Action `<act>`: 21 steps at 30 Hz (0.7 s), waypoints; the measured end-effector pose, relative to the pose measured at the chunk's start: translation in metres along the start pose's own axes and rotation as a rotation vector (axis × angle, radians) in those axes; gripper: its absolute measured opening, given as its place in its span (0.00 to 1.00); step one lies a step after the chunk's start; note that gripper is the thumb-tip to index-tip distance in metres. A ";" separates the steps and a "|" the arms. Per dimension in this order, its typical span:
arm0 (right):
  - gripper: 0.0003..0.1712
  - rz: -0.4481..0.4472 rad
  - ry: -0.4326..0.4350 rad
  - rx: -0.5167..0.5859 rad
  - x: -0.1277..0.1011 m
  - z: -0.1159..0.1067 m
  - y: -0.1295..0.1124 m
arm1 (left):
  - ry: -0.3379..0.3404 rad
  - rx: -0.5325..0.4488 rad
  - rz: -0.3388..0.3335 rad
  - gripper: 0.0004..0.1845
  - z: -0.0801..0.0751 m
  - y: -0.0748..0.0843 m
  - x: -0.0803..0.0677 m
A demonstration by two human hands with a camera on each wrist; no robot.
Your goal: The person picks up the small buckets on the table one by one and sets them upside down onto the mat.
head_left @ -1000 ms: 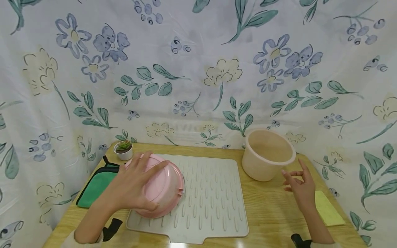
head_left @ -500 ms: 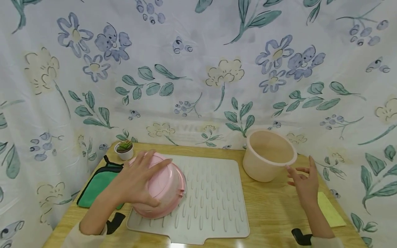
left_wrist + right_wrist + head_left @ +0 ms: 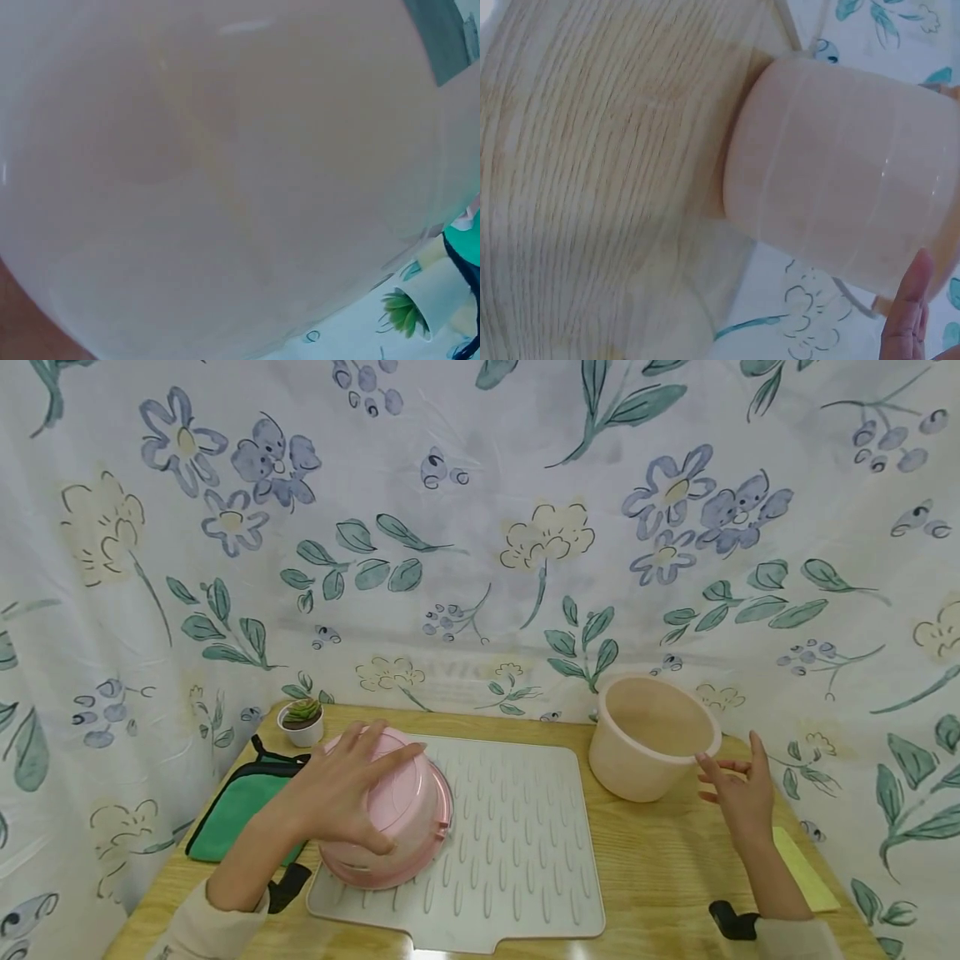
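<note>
Fingers (image 3: 390, 752) of the left hand (image 3: 337, 797) lie spread and gently curved over the upturned bottom of a pink bowl (image 3: 401, 822), thumb low on the near side, cupping it more than clamping it. That bowl sits upside down on the left end of a ribbed grey mat (image 3: 510, 843), its near rim seemingly tipped a little, just right of a folded green cloth (image 3: 228, 810) and in front of a small potted plant (image 3: 302, 720). Further right, a beige tub (image 3: 651, 743) stands upright on the wooden table (image 3: 660, 877), just off the mat's far right corner. The right hand (image 3: 738, 797) hovers at its right side with fingers loosely extended, holding nothing; whether a fingertip meets the rim I cannot tell. A yellow cloth (image 3: 806, 872) lies flat beyond that wrist. To my eye the risk sits with the bowl: the smooth dome offers little purchase to a spread hand, so it could slide out across the ridges or knock the plant if lifted carelessly. A push from the right hand could also shove the light tub toward the flowered curtain (image 3: 480, 527). From the head view the whole layout reads clearly; the left wrist view is nearly filled with pink plastic and adds only the plant (image 3: 409, 311) at its edge, while the right wrist view shows the tub's ribbed side wall (image 3: 840, 180) and one fingertip (image 3: 907, 315) close to it.
</note>
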State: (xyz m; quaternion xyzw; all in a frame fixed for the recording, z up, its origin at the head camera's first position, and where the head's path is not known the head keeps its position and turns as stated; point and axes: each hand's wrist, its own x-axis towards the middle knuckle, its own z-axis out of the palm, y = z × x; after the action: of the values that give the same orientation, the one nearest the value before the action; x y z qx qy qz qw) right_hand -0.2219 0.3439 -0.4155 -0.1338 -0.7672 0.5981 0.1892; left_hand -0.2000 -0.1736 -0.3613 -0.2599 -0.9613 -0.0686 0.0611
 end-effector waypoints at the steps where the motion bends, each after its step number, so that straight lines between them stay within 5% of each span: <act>1: 0.53 0.008 0.003 0.008 0.002 0.000 0.000 | -0.008 -0.005 -0.004 0.59 0.000 0.000 0.001; 21: 0.55 0.107 -0.022 0.186 0.016 0.001 0.002 | -0.056 -0.032 -0.001 0.59 0.003 -0.005 0.011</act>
State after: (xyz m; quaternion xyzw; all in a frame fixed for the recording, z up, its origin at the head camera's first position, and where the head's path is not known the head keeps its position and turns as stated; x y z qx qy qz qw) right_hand -0.2367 0.3504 -0.4160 -0.1499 -0.7021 0.6774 0.1604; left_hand -0.2124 -0.1718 -0.3626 -0.2621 -0.9615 -0.0769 0.0301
